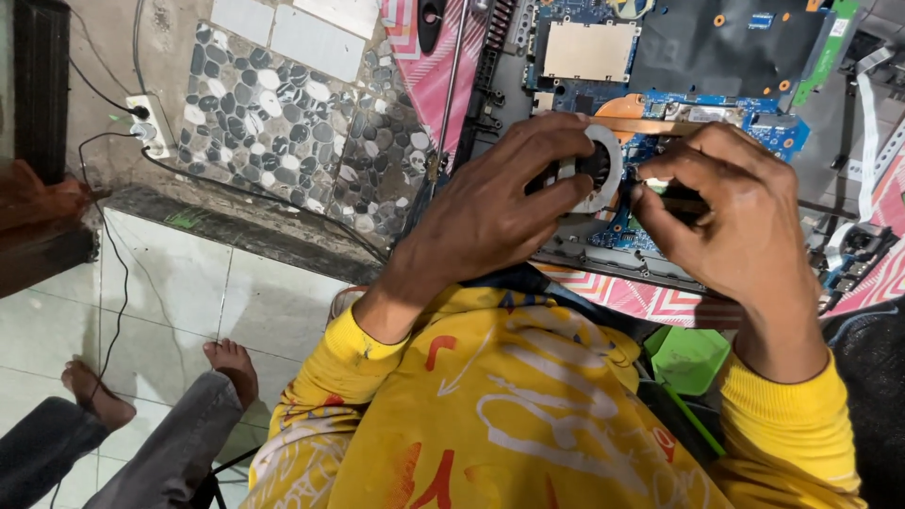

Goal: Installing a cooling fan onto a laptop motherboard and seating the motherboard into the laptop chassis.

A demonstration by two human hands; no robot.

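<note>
Currently, from the head view, we are inspecting an opened laptop chassis (509, 90) mid-way through work on its cooling fan.

We are steadying the round grey fan (600, 170) with the left hand (490, 212), fingers curled over its rim and pressing it, while the right hand (735, 221) is pinching a dark slender tool (683, 200), its tip hidden, just beside the fan. We judge the fan fastening step to be in hand; the next move is calling for a steady fan and a true tool tip. A gold rectangular shield (589, 52) is sitting above the blue circuit board (679, 123); a pink zigzag-patterned mat (650, 300) is lying beneath; a green container (688, 358) is resting near our lap; a white power strip (151, 124) is lying well apart at the left.
</note>
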